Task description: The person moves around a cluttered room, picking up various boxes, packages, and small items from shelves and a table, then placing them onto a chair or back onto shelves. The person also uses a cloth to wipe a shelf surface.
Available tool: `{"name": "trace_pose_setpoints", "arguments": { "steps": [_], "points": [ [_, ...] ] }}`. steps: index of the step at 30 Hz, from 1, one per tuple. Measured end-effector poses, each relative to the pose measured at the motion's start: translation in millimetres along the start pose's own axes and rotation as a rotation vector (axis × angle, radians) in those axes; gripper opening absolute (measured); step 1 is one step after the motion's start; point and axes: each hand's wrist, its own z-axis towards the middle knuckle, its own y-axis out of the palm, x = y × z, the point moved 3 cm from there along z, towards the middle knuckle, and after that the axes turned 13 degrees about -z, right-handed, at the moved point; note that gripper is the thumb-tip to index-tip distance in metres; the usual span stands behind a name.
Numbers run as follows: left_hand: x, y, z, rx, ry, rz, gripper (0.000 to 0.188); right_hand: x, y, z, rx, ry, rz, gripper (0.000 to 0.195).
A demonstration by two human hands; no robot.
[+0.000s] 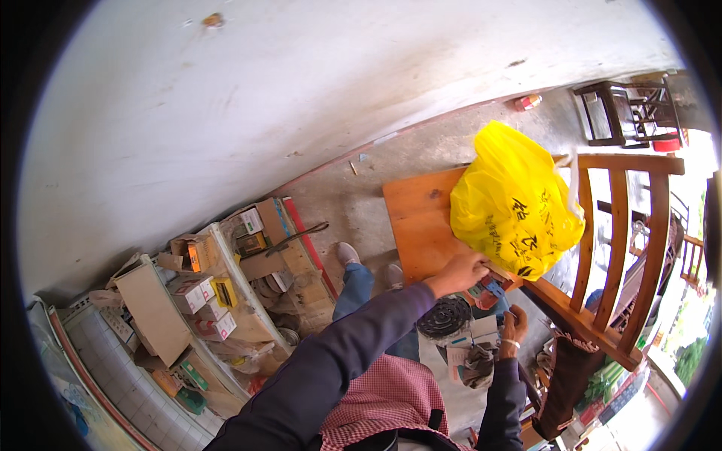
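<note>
My left hand [459, 276] reaches over the front edge of a wooden bench seat [414, 225]. Its fingers are curled beside the lower edge of a yellow plastic bag [516, 208] that bears black writing. Just below those fingertips is a small red and blue item [489, 292], partly covered; what the fingers grip is hidden. My right hand [513, 330], with a pale band at the wrist, is lower and to the right, fingers bent. I cannot make out whether it holds anything. Between my arms, a black coil-shaped thing [444, 317] lies near a crumpled dark cloth [479, 363].
Shelves [248, 282] with small boxes [192, 293] and cardboard stand at left, along a white wall [254, 113]. The bench's slatted wooden side [617, 242] rises at right. A dark chair [620, 115] stands farther off. Brown fabric [569, 377] hangs at lower right.
</note>
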Motion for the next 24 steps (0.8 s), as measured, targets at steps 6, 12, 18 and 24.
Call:
{"name": "trace_pose_setpoints", "arguments": {
  "steps": [6, 12, 18, 24],
  "points": [
    [-7, -136, -91, 0.711, 0.021, -0.531, 0.013, -92, 18, -46, -0.027, -0.201, 0.048, 0.019],
    [-56, -188, -139, 0.846, -0.195, -0.477, 0.016, -148, 36, -74, 0.006, -0.413, -0.142, 0.018],
    [-70, -160, -163, 0.633, -0.323, -0.463, 0.018, -100, 16, -64, 0.013, 0.044, 0.136, 0.019],
    [-104, -156, -213, 0.689, -0.498, -0.540, 0.017, 6, -77, 3, 0.209, 0.368, 0.360, 0.040]
  ]
}}
